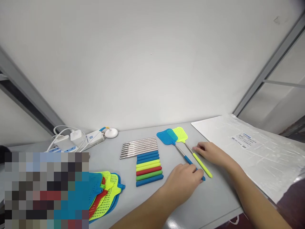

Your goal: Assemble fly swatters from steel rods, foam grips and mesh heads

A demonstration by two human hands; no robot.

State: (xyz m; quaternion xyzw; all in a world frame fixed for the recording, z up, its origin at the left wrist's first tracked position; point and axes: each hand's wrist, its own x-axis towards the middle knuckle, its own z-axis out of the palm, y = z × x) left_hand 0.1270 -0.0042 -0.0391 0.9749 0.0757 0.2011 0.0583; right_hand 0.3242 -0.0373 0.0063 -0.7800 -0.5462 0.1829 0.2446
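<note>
My left hand [183, 183] is closed over the handle of a blue fly swatter [166, 136], and the handle's end sticks out past the fingers. That swatter lies on the grey table with its head partly over a yellow fly swatter [202, 164]. Beside the upper end of the yellow handle rests my right hand [209, 153], its fingers loosely bent and apart; whether a fingertip touches the handle is hard to see. Left of the swatters, several metal rods [139, 147] lie in a row above several coloured handle grips [149, 168] in blue, yellow, red and green.
Loose swatter heads [108, 190] in several colours are piled at the front left, partly behind a blurred patch. A power strip [94, 140] with plugs and cables and a round white device [111, 133] stand at the back left. White wrapped sheeting [269, 156] covers the right side.
</note>
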